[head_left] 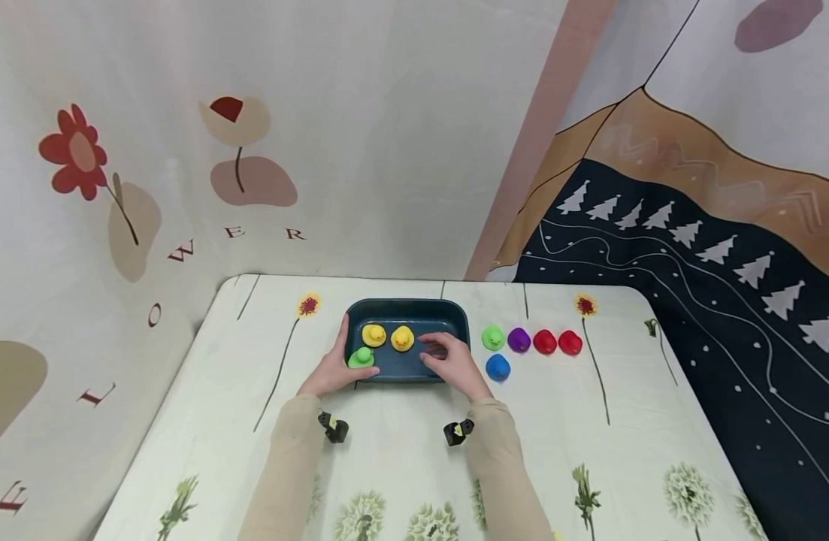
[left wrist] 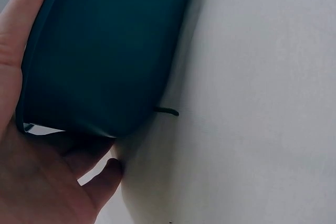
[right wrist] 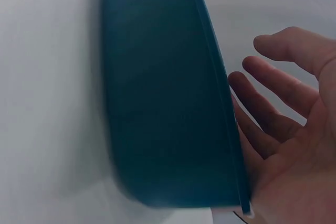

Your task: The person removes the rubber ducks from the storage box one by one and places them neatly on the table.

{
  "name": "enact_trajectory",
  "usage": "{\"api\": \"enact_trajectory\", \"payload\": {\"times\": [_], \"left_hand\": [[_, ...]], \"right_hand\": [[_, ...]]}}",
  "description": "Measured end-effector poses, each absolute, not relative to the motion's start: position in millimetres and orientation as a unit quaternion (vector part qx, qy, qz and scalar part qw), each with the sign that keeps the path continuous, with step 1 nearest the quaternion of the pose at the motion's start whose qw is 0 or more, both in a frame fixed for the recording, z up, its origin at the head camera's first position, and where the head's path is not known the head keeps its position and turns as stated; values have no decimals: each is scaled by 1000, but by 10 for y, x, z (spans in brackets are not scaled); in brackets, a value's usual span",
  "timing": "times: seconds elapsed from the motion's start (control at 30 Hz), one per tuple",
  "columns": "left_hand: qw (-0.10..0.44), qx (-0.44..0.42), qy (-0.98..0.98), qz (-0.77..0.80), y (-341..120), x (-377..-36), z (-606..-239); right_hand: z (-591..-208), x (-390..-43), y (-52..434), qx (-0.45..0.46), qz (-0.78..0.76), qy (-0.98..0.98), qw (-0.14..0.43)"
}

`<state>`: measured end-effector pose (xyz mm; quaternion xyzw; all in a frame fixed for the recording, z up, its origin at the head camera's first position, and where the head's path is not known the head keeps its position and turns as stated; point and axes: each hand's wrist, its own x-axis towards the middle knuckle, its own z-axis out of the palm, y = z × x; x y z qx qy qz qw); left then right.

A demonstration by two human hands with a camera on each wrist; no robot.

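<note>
A dark blue rectangular tray [head_left: 407, 303] stands on the table. My left hand [head_left: 333, 370] grips its left end, thumb over the front rim and the other fingers round the outer side, as the left wrist view shows. Inside the tray are two yellow rubber ducks, one yellow duck [head_left: 373, 335] at the back left and another yellow duck [head_left: 402, 339] near the middle, plus a green duck [head_left: 361, 358] beside my left thumb. Over the tray's right end hovers my right hand [head_left: 455, 366], its fingers loosely bent and apart, holding nothing.
Right of the tray, a green duck [head_left: 493, 337], a purple duck [head_left: 518, 340] and two red ducks [head_left: 545, 343] stand in a row. A blue duck [head_left: 498, 367] sits in front of them. A flower-patterned cloth [head_left: 211, 406] covers the table; printed curtains hang behind.
</note>
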<state>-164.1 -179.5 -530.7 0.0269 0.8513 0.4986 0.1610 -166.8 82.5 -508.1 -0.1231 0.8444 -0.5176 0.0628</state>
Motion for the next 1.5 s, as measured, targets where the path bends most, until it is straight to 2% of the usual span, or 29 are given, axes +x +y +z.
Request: {"api": "enact_trajectory", "payload": {"times": [0.43,0.97,1.3,1.5], "left_hand": [[163,22,851,499,-1785,-1653,-5336],[158,23,849,504,-1784,-1650,-5349],[155,25,851,502,-1781,-1662,-5330],[156,25,850,502,-1781,-1659,-5347]], "right_hand": [[-5115,-1824,573,-121,-527,836,89],[-5245,-1934,467,-96,-524,844,67],[-5280,-1976,478,-110,-483,857,142],[-5273,-1962,483,-127,-487,849,162]]}}
